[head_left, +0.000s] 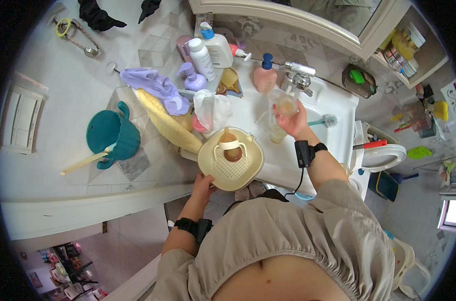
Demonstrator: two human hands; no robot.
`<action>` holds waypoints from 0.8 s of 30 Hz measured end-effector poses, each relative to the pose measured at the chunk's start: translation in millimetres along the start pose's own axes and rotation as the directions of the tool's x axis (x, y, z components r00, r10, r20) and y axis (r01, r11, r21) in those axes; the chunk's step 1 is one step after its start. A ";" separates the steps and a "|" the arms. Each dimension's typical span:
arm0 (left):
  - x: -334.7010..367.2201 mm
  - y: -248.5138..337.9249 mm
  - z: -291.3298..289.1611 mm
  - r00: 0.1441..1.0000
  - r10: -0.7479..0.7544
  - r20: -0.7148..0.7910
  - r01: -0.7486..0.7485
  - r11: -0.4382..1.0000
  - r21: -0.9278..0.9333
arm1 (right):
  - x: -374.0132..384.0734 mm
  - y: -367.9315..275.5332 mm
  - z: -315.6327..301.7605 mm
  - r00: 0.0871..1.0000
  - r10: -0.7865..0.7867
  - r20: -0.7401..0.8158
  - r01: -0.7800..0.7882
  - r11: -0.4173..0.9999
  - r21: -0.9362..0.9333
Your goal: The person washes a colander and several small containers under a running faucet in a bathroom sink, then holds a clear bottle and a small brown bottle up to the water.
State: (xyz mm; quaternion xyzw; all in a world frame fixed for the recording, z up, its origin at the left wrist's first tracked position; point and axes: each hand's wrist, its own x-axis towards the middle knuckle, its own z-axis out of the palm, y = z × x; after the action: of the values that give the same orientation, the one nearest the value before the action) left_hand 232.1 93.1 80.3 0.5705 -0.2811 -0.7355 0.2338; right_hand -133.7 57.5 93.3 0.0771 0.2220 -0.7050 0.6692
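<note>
My left hand grips the near left rim of a cream draining basin with a perforated bottom. Inside the basin lies a baby bottle top with a brown teat and two cream handles. Over the white sink, my right hand is closed round a clear, see-through container just below the faucet; it looks like a bottle, but its full shape is hard to make out. A bottle brush with a teal handle lies in the sink beside my right wrist.
A pink pump bottle stands left of the faucet. Farther left are a purple pump bottle, a white bag and other bottles. Purple gloves and a yellow cloth hang by a teal bucket. A cabinet overhangs the back.
</note>
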 end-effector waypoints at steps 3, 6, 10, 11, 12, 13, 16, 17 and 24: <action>-2.2 -1.2 0.3 1.000 -0.006 -0.023 0.006 1.000 0.001 | -10.7 12.4 -16.3 0.965 0.196 0.175 -0.172 0.974 -0.145; -0.6 -0.9 -3.3 1.000 0.014 0.014 -0.014 1.000 0.007 | -20.7 21.6 -6.3 0.912 0.377 0.159 -0.354 0.922 -0.160; 3.6 -4.4 -8.2 0.996 0.038 0.076 -0.035 0.999 -0.035 | -33.6 30.0 13.6 0.935 0.305 -0.180 -0.336 0.923 -0.186; 4.5 -6.6 -13.3 0.997 0.038 0.064 -0.036 0.998 -0.042 | -36.7 31.3 19.2 0.900 0.393 -0.187 -0.431 0.865 -0.258; 6.1 -7.2 -10.7 0.998 0.037 0.056 -0.034 0.999 -0.039 | -39.1 32.1 27.0 0.898 0.396 -0.190 -0.435 0.862 -0.260; 6.0 -7.3 -9.1 0.998 0.033 0.046 -0.031 0.999 -0.034 | -39.8 37.9 36.0 0.885 0.443 -0.145 -0.443 0.700 -0.560; -0.5 1.4 -4.0 0.993 0.031 0.116 -0.033 0.999 0.013 | -45.9 84.9 60.3 0.949 0.285 -0.133 -0.152 0.044 -0.987; 0.2 1.1 -3.1 0.993 0.034 0.117 -0.037 0.999 0.018 | -43.5 101.6 63.9 0.939 0.341 0.037 0.113 -0.206 -0.972; 7.4 -12.1 -16.7 0.998 0.028 0.051 -0.028 1.000 0.002 | -45.3 199.2 89.2 0.889 0.445 0.108 0.456 -0.882 -0.118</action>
State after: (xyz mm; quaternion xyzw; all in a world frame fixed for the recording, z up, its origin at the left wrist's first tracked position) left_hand 246.3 94.6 63.7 0.5479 -0.2961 -0.7460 0.2360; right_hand 82.1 60.3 149.3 -0.8156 0.5466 0.1219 0.1456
